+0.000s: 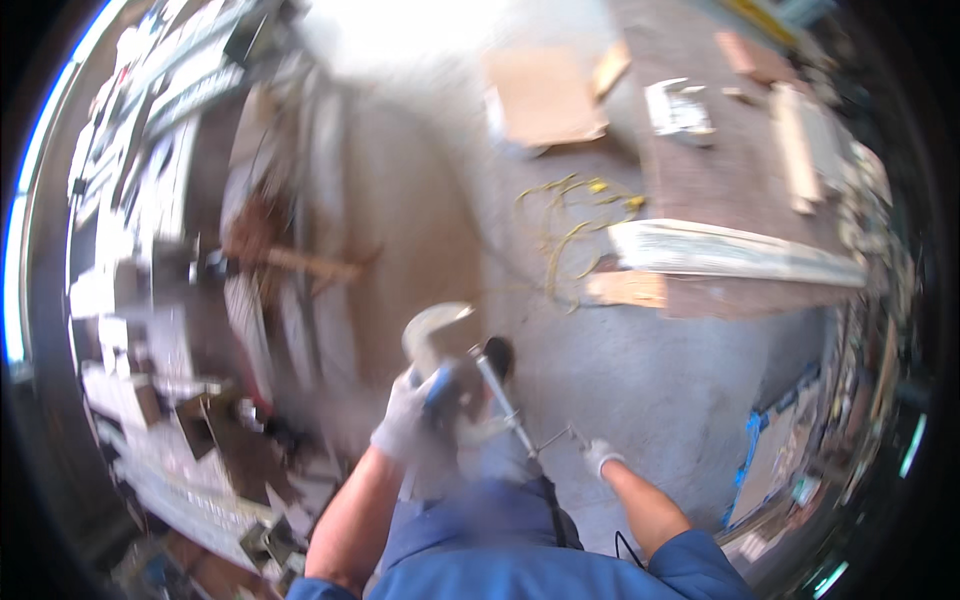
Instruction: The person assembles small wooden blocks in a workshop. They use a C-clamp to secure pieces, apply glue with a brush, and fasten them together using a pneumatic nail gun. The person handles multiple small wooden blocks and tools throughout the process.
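Observation:
My left hand [405, 415], in a pale work glove, is wrapped round the body of what looks like a large C-clamp [428, 335]. Its grey curved jaw rises above the fingers, and a blue patch shows beside them. A long silvery screw rod [505, 400] slants down toward my right, with a thin bent crank at its lower end. Also gloved, my right hand [602, 456] is closed on the outer end of that crank. Motion blur hides part of the clamp's body near my legs.
Blurred racks of metal stock [165, 210] line the left side. On the floor ahead lies a tangled yellow cord [560, 235]. A tan board [545, 95] sits beyond it. At right, a long white wrapped bundle [735, 250] rests on a brown surface [690, 185].

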The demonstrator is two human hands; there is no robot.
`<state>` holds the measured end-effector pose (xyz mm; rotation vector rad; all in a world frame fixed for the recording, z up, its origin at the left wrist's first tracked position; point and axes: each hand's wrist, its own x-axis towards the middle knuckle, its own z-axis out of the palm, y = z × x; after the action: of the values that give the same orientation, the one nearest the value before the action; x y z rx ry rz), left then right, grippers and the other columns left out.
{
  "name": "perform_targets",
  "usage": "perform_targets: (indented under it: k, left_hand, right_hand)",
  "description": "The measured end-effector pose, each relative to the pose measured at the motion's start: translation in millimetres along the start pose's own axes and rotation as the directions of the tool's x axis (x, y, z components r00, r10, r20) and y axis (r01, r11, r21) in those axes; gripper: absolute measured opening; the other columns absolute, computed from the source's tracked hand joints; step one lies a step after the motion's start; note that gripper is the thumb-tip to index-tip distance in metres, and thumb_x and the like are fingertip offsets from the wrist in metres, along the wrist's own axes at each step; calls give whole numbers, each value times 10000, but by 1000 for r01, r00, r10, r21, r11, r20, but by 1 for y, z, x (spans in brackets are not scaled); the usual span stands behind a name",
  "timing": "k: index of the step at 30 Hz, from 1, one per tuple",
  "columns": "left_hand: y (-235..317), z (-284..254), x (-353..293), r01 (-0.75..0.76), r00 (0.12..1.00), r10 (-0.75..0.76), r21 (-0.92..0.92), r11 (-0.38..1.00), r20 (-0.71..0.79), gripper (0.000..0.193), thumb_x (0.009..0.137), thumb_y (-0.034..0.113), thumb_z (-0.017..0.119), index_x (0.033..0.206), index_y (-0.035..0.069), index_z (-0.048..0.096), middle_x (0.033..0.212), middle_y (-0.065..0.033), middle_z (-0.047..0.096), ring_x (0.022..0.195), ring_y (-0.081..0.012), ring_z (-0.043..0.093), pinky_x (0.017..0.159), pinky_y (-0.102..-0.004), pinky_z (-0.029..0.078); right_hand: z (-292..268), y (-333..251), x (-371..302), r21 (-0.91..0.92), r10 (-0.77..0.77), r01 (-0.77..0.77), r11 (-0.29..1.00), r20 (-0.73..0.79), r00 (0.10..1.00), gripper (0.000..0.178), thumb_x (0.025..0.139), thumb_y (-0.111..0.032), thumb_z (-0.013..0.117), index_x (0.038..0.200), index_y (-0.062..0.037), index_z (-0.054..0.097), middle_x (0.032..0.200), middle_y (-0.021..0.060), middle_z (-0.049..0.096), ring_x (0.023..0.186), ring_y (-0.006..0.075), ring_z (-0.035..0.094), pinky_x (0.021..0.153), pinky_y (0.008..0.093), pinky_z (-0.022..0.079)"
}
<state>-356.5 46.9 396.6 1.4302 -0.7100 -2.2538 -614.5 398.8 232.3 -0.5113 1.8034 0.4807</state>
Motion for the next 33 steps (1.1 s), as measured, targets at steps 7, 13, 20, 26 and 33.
perform_targets:
  k: [7,13,20,26,33]
  left_hand:
    - [-44,33,-62,101,988,-67,-253,962,140,189,939,233,693,993,58,643,849,-80,635,787,-278,640,744,-482,561]
    - [-51,55,-97,215,964,-185,-154,964,189,221,956,252,675,1030,50,623,888,-115,661,841,-318,658,795,-502,563]
    - [-59,107,-85,200,961,-172,-115,973,216,209,975,251,645,1081,77,596,930,-113,647,888,-320,645,867,-500,544]
    - [-92,198,-52,204,945,-176,-76,976,274,175,976,208,622,1079,73,581,919,-112,629,888,-322,636,882,-526,539]
    - [-164,352,-61,268,897,-259,24,963,359,185,980,237,597,976,52,608,928,-118,638,889,-342,620,893,-511,514]
  right_hand:
    - [59,112,-120,468,172,-41,883,-241,955,422,914,-439,615,1097,-80,739,1069,202,727,992,365,701,861,459,538]
    - [142,130,-205,808,362,-142,572,-93,927,448,885,-426,697,979,9,746,798,134,716,683,229,675,634,402,537]
    - [219,165,-172,823,260,-320,470,217,941,485,857,-513,710,875,-31,766,773,61,747,684,170,714,642,354,564]
    - [230,248,-80,734,129,-155,662,92,987,529,788,-575,731,875,-55,768,834,94,739,776,222,702,702,378,539]
    - [131,359,-86,886,223,-116,448,14,975,417,894,-441,690,894,-25,722,776,85,687,665,197,641,554,371,500]
